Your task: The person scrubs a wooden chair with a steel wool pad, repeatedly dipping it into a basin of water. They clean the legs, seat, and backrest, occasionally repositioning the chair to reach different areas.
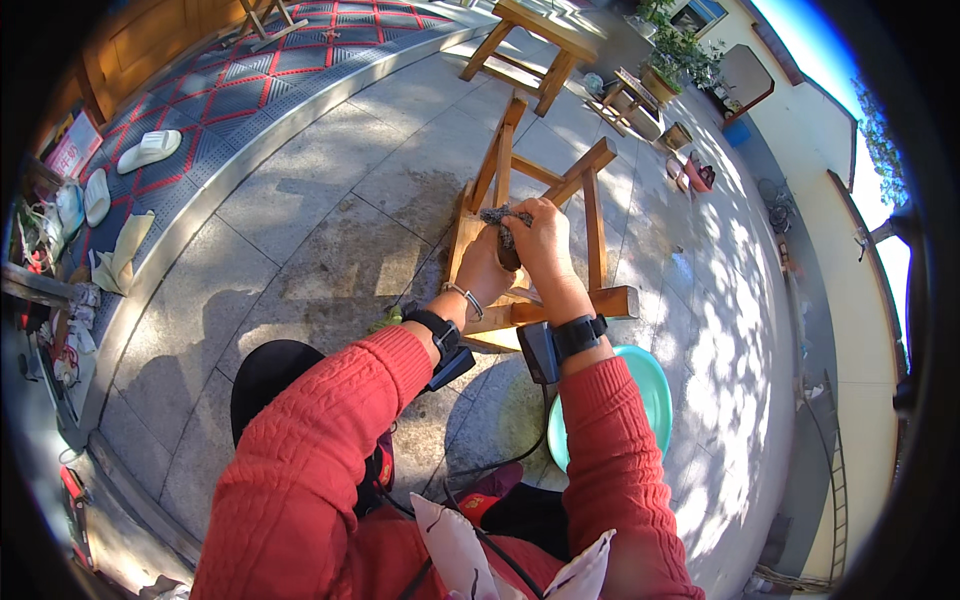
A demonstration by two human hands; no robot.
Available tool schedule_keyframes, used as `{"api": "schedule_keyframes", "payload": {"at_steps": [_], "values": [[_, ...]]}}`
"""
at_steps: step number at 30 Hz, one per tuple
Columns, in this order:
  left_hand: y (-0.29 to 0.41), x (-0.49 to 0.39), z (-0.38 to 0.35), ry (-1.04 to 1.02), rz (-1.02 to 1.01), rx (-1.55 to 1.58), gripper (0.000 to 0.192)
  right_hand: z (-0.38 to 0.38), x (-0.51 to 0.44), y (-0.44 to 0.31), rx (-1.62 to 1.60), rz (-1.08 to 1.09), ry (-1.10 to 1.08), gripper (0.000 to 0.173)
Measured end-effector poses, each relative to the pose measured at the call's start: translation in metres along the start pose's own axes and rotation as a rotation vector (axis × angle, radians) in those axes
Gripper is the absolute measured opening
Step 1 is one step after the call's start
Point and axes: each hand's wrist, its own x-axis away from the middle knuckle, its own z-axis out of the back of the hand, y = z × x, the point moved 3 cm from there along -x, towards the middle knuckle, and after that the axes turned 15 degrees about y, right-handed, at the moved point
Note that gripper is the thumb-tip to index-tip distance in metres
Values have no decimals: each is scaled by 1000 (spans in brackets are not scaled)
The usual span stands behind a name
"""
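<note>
In front of me both hands meet over a wooden stool [592, 225], which rests tipped over with its legs pointing up and away. A crumpled grey speckled cloth [495, 216] is bunched between them. My right hand [544, 234] pinches it from above and the right. My left hand [484, 266] is closed around its lower part, with the fingers partly hidden. Below the cloth, a dark brown patch [509, 258] shows between the palms; I cannot tell what it is. Both wrists wear black straps with small devices.
A mint-green basin [654, 397] sits beneath my right forearm. Farther off stands another wooden stool [536, 49]. A raised step edge [247, 184] curves along the left, with white slippers [150, 150] on its mat. A black cable [517, 459] hangs near my feet. Potted plants [667, 64] line the back.
</note>
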Motion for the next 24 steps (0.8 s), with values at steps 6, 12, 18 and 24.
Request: {"api": "schedule_keyframes", "payload": {"at_steps": [6,12,18,24], "values": [[6,6,-3,-20,130,411,53,7,30,3,89,-68,-52,16],[-3,-2,-2,-60,39,-49,59,-10,-17,15,139,-185,-141,22],[3,2,-4,-7,-27,96,60,18,28,13,60,-63,7,19],[2,0,1,-13,17,-19,47,-21,-2,14,78,44,24,18]]}}
